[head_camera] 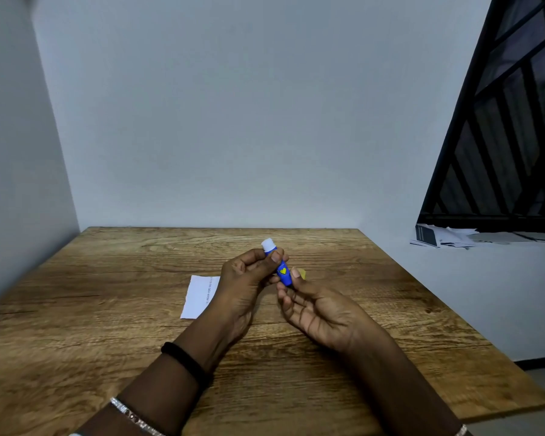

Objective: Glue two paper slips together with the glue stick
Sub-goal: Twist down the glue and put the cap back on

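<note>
— Head view: where's the glue stick (281, 267)?
— Above the table (107, 341); left hand (245, 278) pinches its upper barrel, white glue exposed, right hand (320, 313) grips the base.
— And the paper?
— One white paper slip (199, 296) lies flat just left of the left hand.

paper slip (199, 296): right part hidden by left hand (244, 280) | print illegible

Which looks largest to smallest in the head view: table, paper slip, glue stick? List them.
1. Wooden table
2. Paper slip, partly hidden behind the left hand
3. Blue glue stick, held off the table, so nearer the camera
</note>
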